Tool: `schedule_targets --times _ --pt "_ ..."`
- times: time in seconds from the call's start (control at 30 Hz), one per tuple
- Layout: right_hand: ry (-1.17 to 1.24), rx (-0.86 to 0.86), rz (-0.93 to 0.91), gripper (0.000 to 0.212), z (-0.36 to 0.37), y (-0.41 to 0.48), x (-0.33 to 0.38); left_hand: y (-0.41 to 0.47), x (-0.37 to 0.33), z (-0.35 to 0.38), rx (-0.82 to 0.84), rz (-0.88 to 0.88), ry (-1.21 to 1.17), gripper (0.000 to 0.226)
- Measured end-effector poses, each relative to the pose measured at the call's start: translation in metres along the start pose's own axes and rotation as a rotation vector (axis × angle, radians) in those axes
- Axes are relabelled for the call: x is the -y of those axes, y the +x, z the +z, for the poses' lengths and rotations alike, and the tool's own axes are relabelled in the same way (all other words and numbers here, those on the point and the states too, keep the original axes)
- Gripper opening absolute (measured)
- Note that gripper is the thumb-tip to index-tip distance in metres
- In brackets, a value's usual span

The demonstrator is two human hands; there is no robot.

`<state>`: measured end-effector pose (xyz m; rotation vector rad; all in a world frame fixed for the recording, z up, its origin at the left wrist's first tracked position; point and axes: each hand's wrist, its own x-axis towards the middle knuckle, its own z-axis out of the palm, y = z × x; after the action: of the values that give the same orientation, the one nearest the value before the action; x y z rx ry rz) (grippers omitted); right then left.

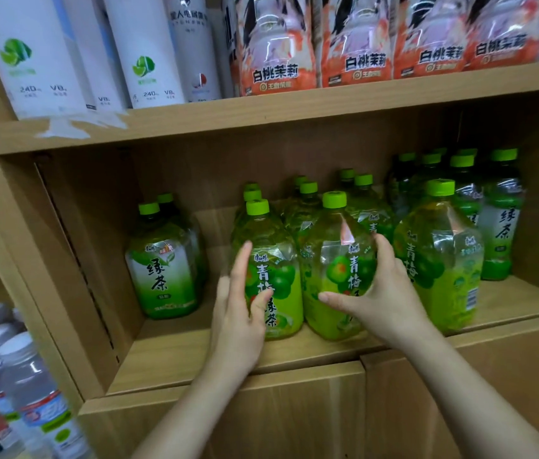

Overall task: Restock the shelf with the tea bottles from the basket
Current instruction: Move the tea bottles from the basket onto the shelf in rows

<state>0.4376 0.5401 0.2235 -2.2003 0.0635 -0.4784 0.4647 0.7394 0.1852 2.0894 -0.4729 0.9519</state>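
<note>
Green-capped tea bottles stand in rows on the wooden shelf (195,356). My left hand (240,313) wraps the left side of a front plum tea bottle (274,260), thumb across its label. My right hand (380,299) grips the neighbouring front plum tea bottle (337,260) from its right side, thumb across the lower label. Both bottles stand upright on the shelf, touching each other. A third front plum tea bottle (443,256) stands just right of my right hand. The basket is out of view.
Two green tea bottles (162,260) stand at the left with a gap beside them; more green tea bottles (499,220) fill the right back. The upper shelf holds white cartons (36,54) and peach tea packs (278,44). Water bottles (13,385) sit at lower left.
</note>
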Motion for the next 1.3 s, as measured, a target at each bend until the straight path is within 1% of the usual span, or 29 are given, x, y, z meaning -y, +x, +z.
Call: schedule_targets --times 0.07,0.17,0.23,0.33,0.4,0.43,0.5,0.53,0.57,0.6,0.63,0.67,0.7,0.73,0.8,0.83,0.87,0.93,1.0,1.1,1.13,1.2,1.27,1.3 --pt "-0.099 -0.099 0.02 0.124 0.008 -0.002 0.005 -0.002 -0.002 0.001 0.005 -0.001 0.063 0.078" --pt "-0.296 -0.19 0.044 0.121 0.023 0.0 0.008 0.003 -0.006 0.002 0.021 0.021 0.185 0.087" --pt "-0.351 -0.208 0.04 0.119 0.028 0.006 0.011 0.008 -0.007 0.001 0.019 0.083 0.313 0.089" --pt "-0.411 -0.203 0.019 0.116 0.035 0.011 0.012 0.012 -0.009 0.001 0.08 0.168 0.443 0.084" --pt "-0.395 -0.176 -0.006 0.113 0.033 0.013 0.01 0.011 -0.013 0.003 0.093 0.186 0.446 0.083" --pt "-0.373 -0.141 -0.03 0.109 0.029 0.012 0.008 0.011 -0.016 0.003 0.09 0.171 0.42 0.085" --pt "-0.329 -0.1 -0.108 0.096 0.014 0.006 0.002 0.011 -0.019 0.003 0.068 0.118 0.325 0.098" --pt "-0.302 -0.135 -0.17 0.086 0.003 0.0 0.0 0.012 -0.02 0.003 0.052 0.094 0.272 0.104" --pt "-0.269 -0.238 -0.254 0.077 -0.01 -0.006 -0.001 0.012 -0.02 0.002 0.04 0.076 0.231 0.108" --pt "-0.234 -0.391 -0.326 0.069 -0.023 -0.012 -0.004 0.013 -0.02 0.002 0.033 0.062 0.21 0.11" --pt "-0.196 -0.562 -0.349 0.064 -0.036 -0.018 -0.006 0.013 -0.019 0.002 0.032 0.053 0.206 0.109" --pt "-0.169 -0.708 -0.317 0.065 -0.048 -0.022 -0.011 0.012 -0.018 0.003 0.032 0.05 0.214 0.108" --pt "-0.169 -0.778 -0.232 0.072 -0.059 -0.021 -0.018 0.013 -0.017 0.004 0.031 0.052 0.222 0.106" --pt "-0.177 -0.761 -0.114 0.083 -0.066 -0.018 -0.027 0.013 -0.017 0.004 0.029 0.05 0.228 0.104" --pt "-0.157 -0.564 0.084 0.101 -0.07 -0.007 -0.045 0.012 -0.016 0.004 0.032 0.041 0.233 0.103" --pt "-0.121 -0.471 0.12 0.104 -0.069 -0.002 -0.05 0.012 -0.016 0.004 0.034 0.036 0.237 0.103" --pt "-0.078 -0.408 0.124 0.105 -0.068 0.002 -0.054 0.012 -0.016 0.004 0.037 0.029 0.238 0.104" --pt "-0.036 -0.336 0.091 0.1 -0.068 0.008 -0.058 0.013 -0.019 0.004 0.039 0.003 0.214 0.104" --pt "0.011 -0.227 0.059 0.095 -0.074 0.017 -0.062 0.016 -0.023 0.003 0.034 -0.02 0.196 0.101" --pt "0.223 0.067 0.062 0.093 -0.086 0.03 -0.065 0.019 -0.029 0.003 0.033 0.005 0.244 0.089" --pt "0.287 0.129 0.074 0.087 -0.089 0.035 -0.065 0.02 -0.031 0.004 0.041 0.035 0.275 0.087" --pt "0.369 0.15 0.101 0.068 -0.087 0.042 -0.064 0.021 -0.032 0.006 0.055 0.072 0.296 0.087" --pt "0.379 0.068 0.107 0.056 -0.079 0.048 -0.068 0.024 -0.029 0.01 0.045 0.067 0.254 0.09" --pt "0.349 0.031 0.096 0.055 -0.075 0.049 -0.071 0.026 -0.027 0.011 0.038 0.06 0.239 0.092"
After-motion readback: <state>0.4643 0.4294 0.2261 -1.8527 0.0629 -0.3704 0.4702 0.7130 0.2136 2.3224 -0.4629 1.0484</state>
